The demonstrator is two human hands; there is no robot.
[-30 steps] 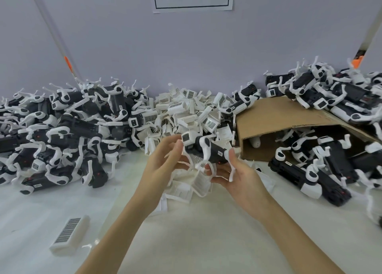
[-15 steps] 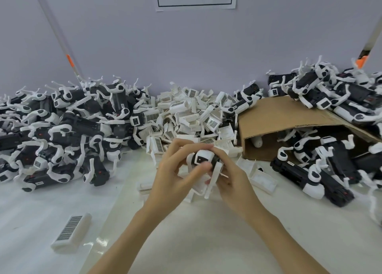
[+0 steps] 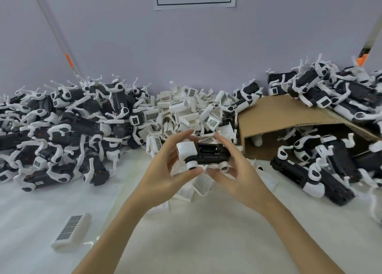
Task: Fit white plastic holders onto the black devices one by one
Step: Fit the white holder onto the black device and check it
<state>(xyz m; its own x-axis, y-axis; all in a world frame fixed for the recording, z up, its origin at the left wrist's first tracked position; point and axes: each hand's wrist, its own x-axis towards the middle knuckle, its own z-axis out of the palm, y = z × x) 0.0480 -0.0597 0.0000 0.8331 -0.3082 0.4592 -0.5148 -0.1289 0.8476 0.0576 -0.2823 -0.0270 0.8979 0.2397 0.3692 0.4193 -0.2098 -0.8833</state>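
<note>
**One device in hand, holder half-seated**

Both hands pinch one black device above the surface, just in front of the cardboard box. The left hand clamps its white holder; the right hand grips the far end. A skewed push could leave the holder cocked or snap a clip. The box, lying on its side, holds more fitted devices.

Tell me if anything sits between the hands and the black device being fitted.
Nothing visible does. The left hand and right hand already hold the black device directly, lifted above the pile of white holders. The left fingers sit at its white-capped end, the right fingers at the other end.
</note>
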